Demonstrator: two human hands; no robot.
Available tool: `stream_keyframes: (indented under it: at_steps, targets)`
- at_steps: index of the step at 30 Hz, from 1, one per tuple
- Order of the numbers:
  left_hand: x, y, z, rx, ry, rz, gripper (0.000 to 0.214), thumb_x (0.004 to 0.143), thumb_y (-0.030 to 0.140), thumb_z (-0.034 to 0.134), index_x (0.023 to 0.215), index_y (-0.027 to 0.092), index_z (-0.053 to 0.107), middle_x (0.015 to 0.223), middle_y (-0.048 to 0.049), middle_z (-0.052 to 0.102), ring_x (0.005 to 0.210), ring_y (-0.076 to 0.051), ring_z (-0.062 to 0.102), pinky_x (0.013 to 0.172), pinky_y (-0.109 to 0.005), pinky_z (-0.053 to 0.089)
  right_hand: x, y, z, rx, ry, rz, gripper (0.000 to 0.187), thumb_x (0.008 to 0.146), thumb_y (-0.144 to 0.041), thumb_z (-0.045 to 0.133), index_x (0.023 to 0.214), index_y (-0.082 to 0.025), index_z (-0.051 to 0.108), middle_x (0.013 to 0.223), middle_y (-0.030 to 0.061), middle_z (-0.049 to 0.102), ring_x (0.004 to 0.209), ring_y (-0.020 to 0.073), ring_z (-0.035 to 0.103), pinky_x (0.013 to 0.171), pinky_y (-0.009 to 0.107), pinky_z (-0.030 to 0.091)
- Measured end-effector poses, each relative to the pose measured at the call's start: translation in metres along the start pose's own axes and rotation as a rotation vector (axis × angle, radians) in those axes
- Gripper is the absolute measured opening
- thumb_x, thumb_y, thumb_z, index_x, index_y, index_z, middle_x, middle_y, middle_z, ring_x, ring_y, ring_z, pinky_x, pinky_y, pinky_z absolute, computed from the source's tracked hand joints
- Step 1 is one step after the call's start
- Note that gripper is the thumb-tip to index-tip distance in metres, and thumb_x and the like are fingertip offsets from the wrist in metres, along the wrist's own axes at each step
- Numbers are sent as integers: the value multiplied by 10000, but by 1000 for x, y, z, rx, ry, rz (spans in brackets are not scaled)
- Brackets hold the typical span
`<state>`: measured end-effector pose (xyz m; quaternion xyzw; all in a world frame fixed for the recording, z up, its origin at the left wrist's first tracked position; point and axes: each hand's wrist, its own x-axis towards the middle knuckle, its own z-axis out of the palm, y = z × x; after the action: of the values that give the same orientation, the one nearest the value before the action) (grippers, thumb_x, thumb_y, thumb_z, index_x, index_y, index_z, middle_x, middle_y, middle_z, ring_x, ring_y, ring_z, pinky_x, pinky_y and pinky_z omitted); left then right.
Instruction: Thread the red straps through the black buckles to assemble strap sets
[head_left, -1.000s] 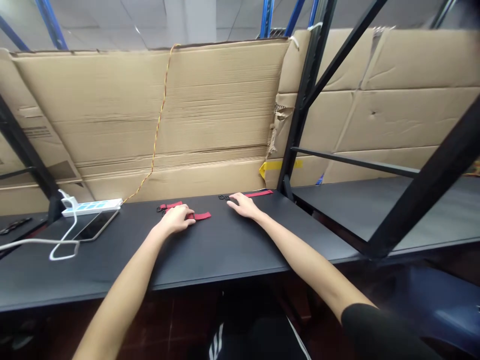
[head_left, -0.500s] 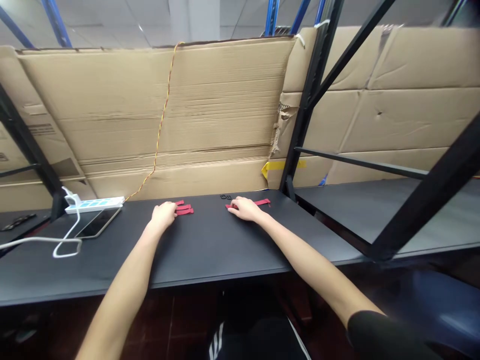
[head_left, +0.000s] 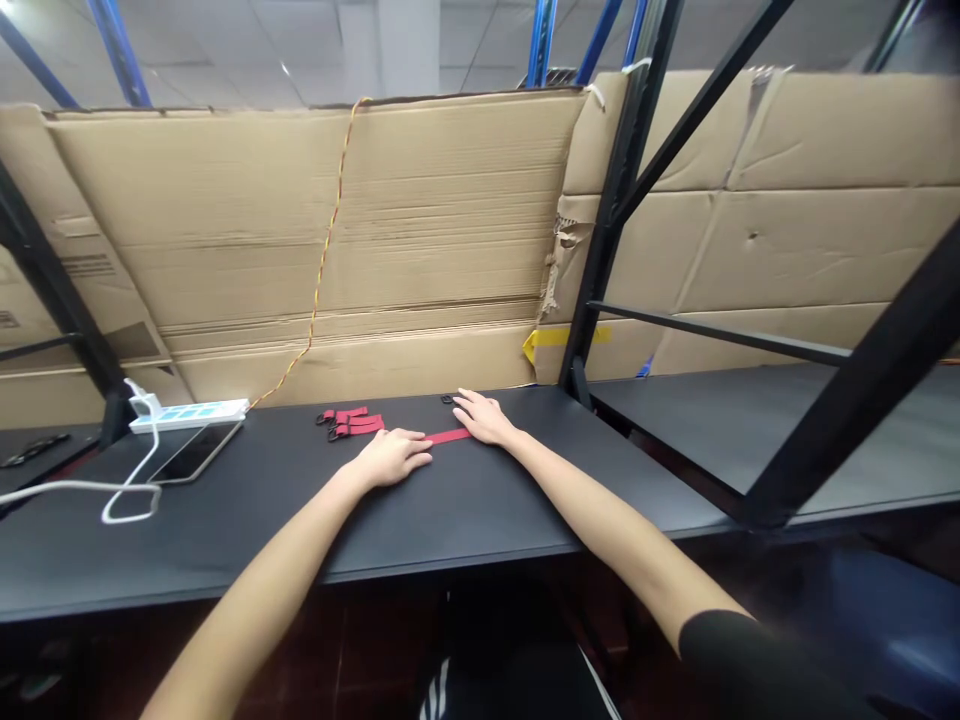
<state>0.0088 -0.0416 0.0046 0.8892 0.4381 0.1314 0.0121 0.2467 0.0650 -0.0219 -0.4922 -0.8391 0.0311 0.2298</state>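
A flat red strap [head_left: 448, 436] stretches across the black tabletop between my two hands. My left hand [head_left: 391, 457] lies low on the table with its fingers closed at the strap's left end; the fingertips partly cover that end. Over the other end rests my right hand [head_left: 484, 417], fingers spread, their tips beside a small black buckle [head_left: 448, 399]. Whether another buckle is under those fingers is hidden. Just behind my left hand, red straps fitted with black buckles [head_left: 356, 422] lie grouped together.
A white power strip [head_left: 191, 414] with a plugged-in white cable [head_left: 135, 485] sits at the left, beside a phone-like device [head_left: 199, 452]. Cardboard [head_left: 435, 220] walls the back, with a yellow-red twisted cord [head_left: 322, 260] hanging down it. Black rack posts [head_left: 611, 230] stand at the right.
My left hand has left the grouped straps and moved right to the single strap, uncovering their buckles. The single strap has shifted left. My right hand's fingers have spread toward the loose buckles.
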Motion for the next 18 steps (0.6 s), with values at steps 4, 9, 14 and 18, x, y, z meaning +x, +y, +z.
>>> stream_keyframes:
  at_steps: [4,9,14,18]
  targets:
    - [-1,-3,-7,29,49,-41,384,903,500,461,969,233,729,1107,-95,685,1049,-255,612,903,-349,434,3,4,5,-9,-108,26,493,983,-483,264,1311,-234,536,1444,99,449,1370,249,338,1095,498,225]
    - [-2,1,-5,95,73,-74,416,922,488,425,1132,224,668,1234,-115,626,1104,-287,578,917,-409,422,-1,-10,2,-50,5,-60,404,977,-405,341,1071,-199,675,1168,99,656,1110,218,579,966,329,385]
    - [0,4,1,27,44,-24,422,934,507,386,1144,268,663,1290,-91,597,1163,-287,544,913,-410,421,-5,-28,-1,-51,35,-102,268,922,-286,463,1031,-202,692,1044,89,690,963,210,624,859,284,434]
    - [0,3,-1,82,69,-91,424,931,482,404,973,195,715,1056,-122,689,999,-264,613,881,-388,430,-7,-36,2,-3,38,-172,245,899,-227,483,1006,-203,702,1043,78,691,973,205,627,871,286,443]
